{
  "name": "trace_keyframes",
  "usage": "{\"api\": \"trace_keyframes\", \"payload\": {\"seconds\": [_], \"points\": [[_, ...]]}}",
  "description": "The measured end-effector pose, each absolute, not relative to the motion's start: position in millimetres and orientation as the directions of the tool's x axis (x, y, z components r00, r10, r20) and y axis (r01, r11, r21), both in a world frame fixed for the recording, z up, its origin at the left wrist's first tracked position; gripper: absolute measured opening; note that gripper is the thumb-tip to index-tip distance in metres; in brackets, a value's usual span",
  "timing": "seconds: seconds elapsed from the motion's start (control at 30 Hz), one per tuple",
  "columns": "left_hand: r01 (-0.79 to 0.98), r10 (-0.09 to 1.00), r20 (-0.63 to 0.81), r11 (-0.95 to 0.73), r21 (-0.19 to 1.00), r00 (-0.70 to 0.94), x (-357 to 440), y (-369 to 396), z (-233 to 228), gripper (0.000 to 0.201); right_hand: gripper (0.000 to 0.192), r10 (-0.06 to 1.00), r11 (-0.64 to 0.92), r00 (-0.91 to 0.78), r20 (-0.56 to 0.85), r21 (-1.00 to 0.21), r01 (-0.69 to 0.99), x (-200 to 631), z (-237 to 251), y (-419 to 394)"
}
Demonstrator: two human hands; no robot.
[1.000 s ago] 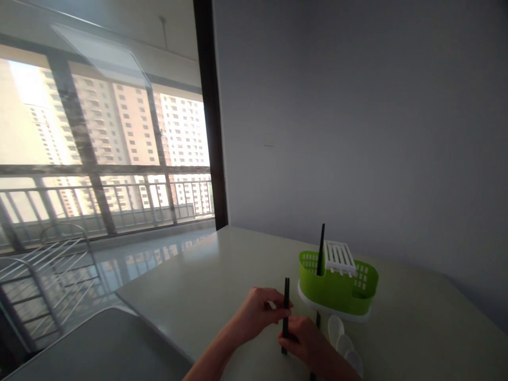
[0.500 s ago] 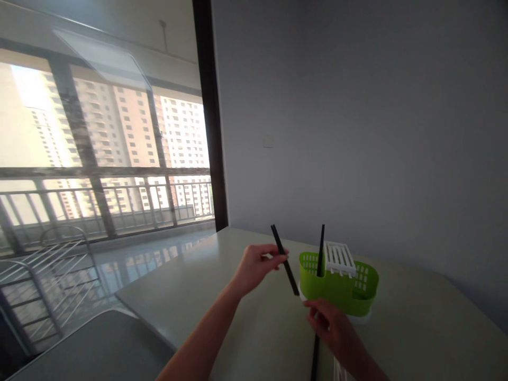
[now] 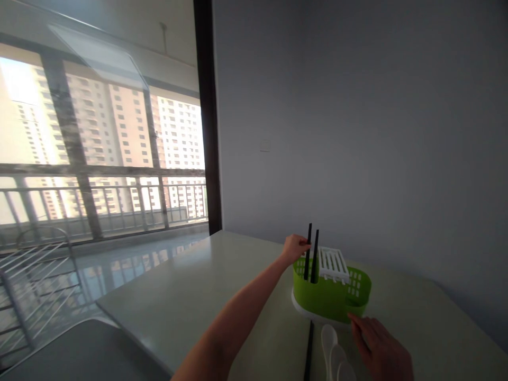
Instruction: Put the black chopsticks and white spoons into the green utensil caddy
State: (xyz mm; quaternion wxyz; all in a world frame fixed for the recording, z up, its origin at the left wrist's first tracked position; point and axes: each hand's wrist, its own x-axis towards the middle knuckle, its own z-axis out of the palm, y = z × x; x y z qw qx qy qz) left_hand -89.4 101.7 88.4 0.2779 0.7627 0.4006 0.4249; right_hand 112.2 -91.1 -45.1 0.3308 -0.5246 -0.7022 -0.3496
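Black chopsticks stand in the left compartment of a green cutlery basket, with my left hand pinching them near the top. Close beside them another black chopstick leans upright in the same compartment. My right hand is at the basket's front right, thumb and fingers apart and holding nothing; one fingertip is at or just short of the basket's lower edge. White spoons and a black chopstick lie on the table in front of the basket.
A white slatted rack rests across the basket's middle, and a white base sits under it. The pale table reaches to the grey wall. A grey chair and a metal rack stand at the left.
My left hand has carried the chopsticks right and into the basket's left compartment. My right hand has moved right and lower, uncovering the spoons. The view has shifted slightly.
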Motion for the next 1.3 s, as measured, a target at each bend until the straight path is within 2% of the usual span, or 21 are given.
{"api": "trace_keyframes", "payload": {"seconds": [0.17,0.4,0.57,0.73,0.87,1.0,1.13,1.23,1.3], "points": [[0.382,0.863,0.387,-0.494,0.781,0.325,-78,115,74,0.017,0.020,0.522,0.218,-0.211,0.827,0.110,0.970,108,-47,-89],[0.366,0.878,0.353,-0.460,0.809,0.323,-72,128,67,0.017,0.019,0.500,0.228,-0.235,0.834,0.135,0.964,106,-50,-87],[0.391,0.883,0.332,-0.449,0.803,0.333,-73,123,66,0.017,0.019,0.490,0.218,-0.246,0.836,0.155,0.964,106,-52,-87],[0.453,0.885,0.313,-0.449,0.770,0.346,-74,114,62,0.018,0.019,0.522,0.231,-0.229,0.822,0.122,0.965,105,-51,-87],[0.489,0.873,0.375,-0.486,0.725,0.312,-78,107,69,0.023,0.018,0.531,0.248,-0.216,0.819,0.094,0.964,102,-49,-89],[0.507,0.841,0.504,-0.526,0.682,0.196,-94,81,77,0.033,0.016,0.560,0.275,-0.188,0.807,0.033,0.961,97,-47,-92],[0.515,0.822,0.564,-0.521,0.681,0.085,-119,29,51,0.024,0.018,0.613,0.327,-0.186,0.767,-0.032,0.944,89,-46,-94],[0.597,0.882,0.447,-0.441,0.670,0.151,-133,-17,9,0.019,0.018,0.661,0.336,-0.178,0.729,-0.076,0.939,82,-45,-94],[0.692,0.915,0.314,-0.397,0.602,0.251,-136,-45,-18,0.017,0.019,0.695,0.346,-0.183,0.696,-0.101,0.933,77,-45,-95]]}}
